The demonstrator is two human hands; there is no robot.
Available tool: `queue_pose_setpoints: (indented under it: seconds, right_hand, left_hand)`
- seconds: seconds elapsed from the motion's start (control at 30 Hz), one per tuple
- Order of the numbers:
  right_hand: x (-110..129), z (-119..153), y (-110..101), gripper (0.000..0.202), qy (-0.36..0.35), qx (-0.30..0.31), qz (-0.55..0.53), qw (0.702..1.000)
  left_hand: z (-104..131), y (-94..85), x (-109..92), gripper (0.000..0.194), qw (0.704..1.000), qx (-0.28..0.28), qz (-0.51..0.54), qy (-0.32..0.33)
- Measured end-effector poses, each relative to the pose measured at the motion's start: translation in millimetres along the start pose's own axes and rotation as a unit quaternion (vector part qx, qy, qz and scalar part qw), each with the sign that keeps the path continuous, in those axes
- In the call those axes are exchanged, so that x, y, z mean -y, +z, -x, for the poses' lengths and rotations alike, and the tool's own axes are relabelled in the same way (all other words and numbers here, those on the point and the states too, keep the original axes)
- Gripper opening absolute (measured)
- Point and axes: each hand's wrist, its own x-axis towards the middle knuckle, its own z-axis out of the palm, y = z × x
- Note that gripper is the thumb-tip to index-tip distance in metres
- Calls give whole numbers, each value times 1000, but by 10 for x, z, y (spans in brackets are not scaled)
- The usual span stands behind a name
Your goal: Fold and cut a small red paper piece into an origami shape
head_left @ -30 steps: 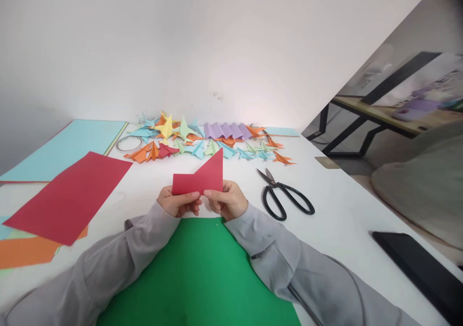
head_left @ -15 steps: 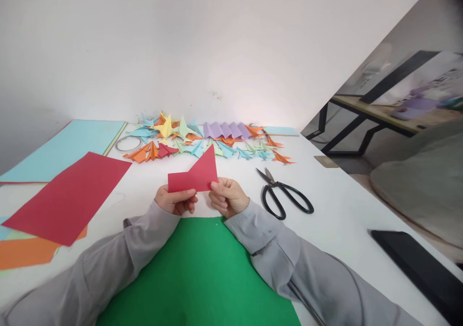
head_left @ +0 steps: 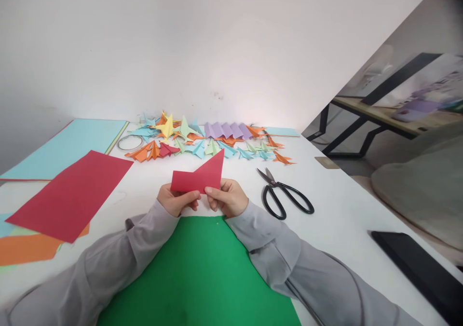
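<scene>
A small folded piece of red paper (head_left: 202, 175) is held up in front of me, with a pointed corner rising at its right side. My left hand (head_left: 177, 199) pinches its lower left edge, thumb in front and fingers behind. My right hand (head_left: 228, 196) grips the lower right part, its thumb pressed on the front near the middle of the bottom edge. Both hands hover just beyond the far edge of a green sheet (head_left: 195, 273). Fingers behind the paper are partly hidden.
Black-handled scissors (head_left: 278, 186) lie partly open to the right. A large red sheet (head_left: 72, 196) rests over coloured papers at left. Folded paper shapes (head_left: 184, 129) and a wire coil (head_left: 130, 142) line the wall. A black flat object (head_left: 408, 263) sits at far right.
My right thumb has shifted left along the bottom edge of the red paper, and more fingers are behind it. The paper has moved slightly right and tilted a little.
</scene>
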Motion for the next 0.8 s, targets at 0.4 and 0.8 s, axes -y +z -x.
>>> queue_pose_setpoints:
  seconds: [0.4,0.8]
  right_hand:
    - [-11,27,10,34,-3,4,105,994]
    - [43,11,27,43,-4,-13,22,1000]
  left_hand:
    - [-20,-22,5,21,999,-13,-34,25]
    - [-117,-99,-28,32,998,-66,4,-10]
